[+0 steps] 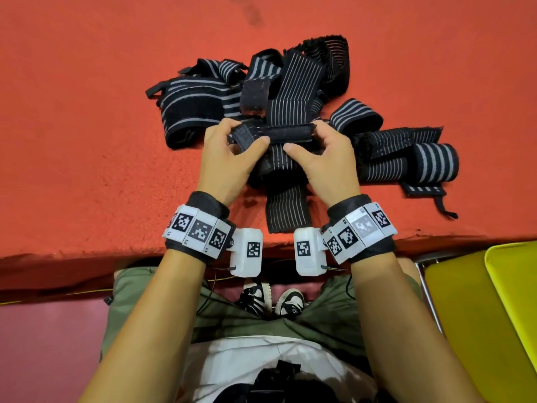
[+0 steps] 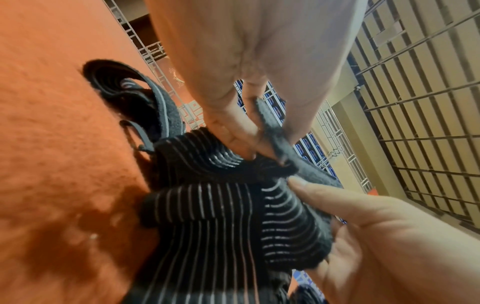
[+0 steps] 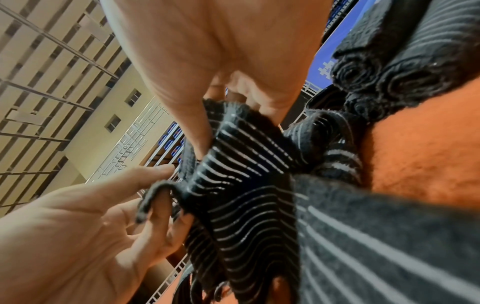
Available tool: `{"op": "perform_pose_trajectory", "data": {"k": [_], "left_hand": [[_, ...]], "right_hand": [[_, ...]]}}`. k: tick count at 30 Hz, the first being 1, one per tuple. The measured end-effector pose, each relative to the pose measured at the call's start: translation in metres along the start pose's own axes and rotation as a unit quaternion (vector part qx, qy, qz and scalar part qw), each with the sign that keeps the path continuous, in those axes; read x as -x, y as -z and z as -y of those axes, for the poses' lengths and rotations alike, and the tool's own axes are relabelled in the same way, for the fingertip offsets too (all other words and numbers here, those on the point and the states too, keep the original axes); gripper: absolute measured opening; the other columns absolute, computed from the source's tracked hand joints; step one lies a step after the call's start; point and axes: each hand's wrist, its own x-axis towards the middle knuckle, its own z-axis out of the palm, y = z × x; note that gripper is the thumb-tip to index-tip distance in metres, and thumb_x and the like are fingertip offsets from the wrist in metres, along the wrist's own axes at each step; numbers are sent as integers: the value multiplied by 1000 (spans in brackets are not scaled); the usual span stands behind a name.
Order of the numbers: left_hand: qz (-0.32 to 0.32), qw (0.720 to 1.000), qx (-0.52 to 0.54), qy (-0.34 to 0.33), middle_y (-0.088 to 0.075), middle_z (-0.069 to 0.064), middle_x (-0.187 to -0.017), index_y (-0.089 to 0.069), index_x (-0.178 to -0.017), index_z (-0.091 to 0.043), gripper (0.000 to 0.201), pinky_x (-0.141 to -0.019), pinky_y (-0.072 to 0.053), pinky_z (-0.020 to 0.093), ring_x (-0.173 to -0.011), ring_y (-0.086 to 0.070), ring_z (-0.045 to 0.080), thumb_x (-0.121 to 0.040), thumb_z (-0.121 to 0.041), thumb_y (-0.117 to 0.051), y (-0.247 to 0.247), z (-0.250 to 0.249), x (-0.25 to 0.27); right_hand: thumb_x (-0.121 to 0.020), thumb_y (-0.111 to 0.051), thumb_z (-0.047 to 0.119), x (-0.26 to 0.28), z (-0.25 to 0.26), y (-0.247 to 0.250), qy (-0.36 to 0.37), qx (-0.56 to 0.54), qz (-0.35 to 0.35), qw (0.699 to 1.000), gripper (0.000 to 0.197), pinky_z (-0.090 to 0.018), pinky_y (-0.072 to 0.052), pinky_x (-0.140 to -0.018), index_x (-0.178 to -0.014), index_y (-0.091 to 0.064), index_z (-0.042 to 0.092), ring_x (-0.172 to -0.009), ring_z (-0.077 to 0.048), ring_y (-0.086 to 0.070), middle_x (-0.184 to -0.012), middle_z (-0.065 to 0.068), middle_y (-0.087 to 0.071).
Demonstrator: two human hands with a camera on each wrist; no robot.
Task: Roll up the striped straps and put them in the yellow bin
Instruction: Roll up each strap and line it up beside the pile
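Both hands hold one black strap with thin white stripes [image 1: 273, 134] above the orange table [image 1: 87, 126]. My left hand [image 1: 244, 138] pinches its left end between thumb and fingers, and my right hand [image 1: 308, 141] pinches its right end. The top edge is folded into a short dark roll; the tail [image 1: 287, 212] hangs down to the table's front edge. In the left wrist view my left hand [image 2: 246, 131] pinches the fuzzy edge of the strap [image 2: 221, 205]. In the right wrist view my right hand [image 3: 207, 127] grips the strap [image 3: 246, 185]. The yellow bin [image 1: 479, 315] sits low at the right.
A tangled pile of loose striped straps [image 1: 290, 82] lies behind my hands. Several straps in rolls [image 1: 433, 161] lie to the right on the table, also seen in the right wrist view as rolled straps [image 3: 389, 82]. My legs and shoes are below the table edge.
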Motion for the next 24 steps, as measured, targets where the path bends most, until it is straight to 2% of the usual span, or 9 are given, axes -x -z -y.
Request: {"op": "perform_pose_trajectory", "data": {"k": [3, 7, 10, 13, 15, 17, 20, 22, 24], "left_hand": [[9, 1000, 1, -16, -57, 5, -109, -59, -67, -26, 26, -83, -50, 19, -97, -62, 11, -86, -31, -75, -1, 3, -1], [16, 1000, -9, -22, -64, -5, -119, -66, -58, -33, 31, -80, -51, 26, -99, -68, 17, -88, -31, -74, 2, 4, -6], [-5, 998, -33, -51, -67, -1, -116, -58, -64, -27, 28, -81, -50, 22, -97, -67, 8, -84, -30, -76, 2, 5, -9], [0, 998, -13, -64, -67, 1, -109, -57, -86, -16, 19, -77, -48, 15, -85, -61, -2, -85, -19, -75, 0, -1, -8], [7, 997, 1, -73, -67, 0, -104, -64, -97, -12, 11, -80, -49, 15, -89, -63, -2, -90, -12, -72, -2, -4, -7], [21, 997, 51, -48, -66, -1, -99, -69, -90, -13, 5, -73, -54, 19, -84, -66, 1, -95, -11, -69, -6, -9, -5], [29, 993, 117, -8, -64, 1, -99, -69, -79, -12, 17, -76, -59, 26, -83, -68, 5, -96, -7, -68, -9, -10, -3], [54, 988, 145, 11, -67, 2, -97, -70, -86, -8, 9, -85, -60, 31, -87, -69, 11, -90, -1, -70, -7, -11, 0], [80, 988, 134, 12, -71, 6, -94, -69, -97, -8, 20, -90, -58, 33, -90, -70, 15, -82, 6, -70, -4, -13, 1]], "right_hand": [[-87, -73, 18, 1, 0, -1, 9, 11, -23, 1000, 16, -41, -56, -93, -102, -75, 13, -96, -10, -71, -97, 7, -76], [-89, -74, 22, 0, -1, 1, 9, 16, -46, 999, 7, -29, -56, -86, -95, -78, 21, -87, -1, -69, -87, 15, -75], [-88, -77, 25, -1, -2, 5, 14, 41, -57, 997, 12, -18, -43, -68, -78, -71, 23, -67, 6, -55, -67, 18, -59], [-87, -78, 24, -2, -1, 5, 17, 32, -48, 998, 15, -20, -42, -64, -75, -72, 18, -62, 4, -50, -64, 13, -56], [-88, -78, 22, 0, -1, 3, 13, 23, -38, 999, 10, -20, -42, -61, -79, -75, 19, -60, 2, -51, -64, 14, -58], [-90, -77, 19, 1, 1, 2, -9, -21, -19, 1000, 5, -19, -50, -58, -93, -79, 20, -66, -3, -62, -78, 6, -73], [-91, -75, 14, 2, 1, 3, -12, -45, -8, 999, 14, -20, -56, -65, -103, -81, 15, -77, -7, -69, -88, -2, -78], [-91, -73, 10, 2, 1, 5, -6, -43, -8, 999, 13, -16, -53, -68, -102, -81, 12, -74, 0, -67, -85, 2, -76], [-92, -71, 7, 2, 0, 7, -4, -47, -6, 999, 14, -12, -50, -69, -101, -80, 12, -74, 3, -66, -86, 1, -76]]}}
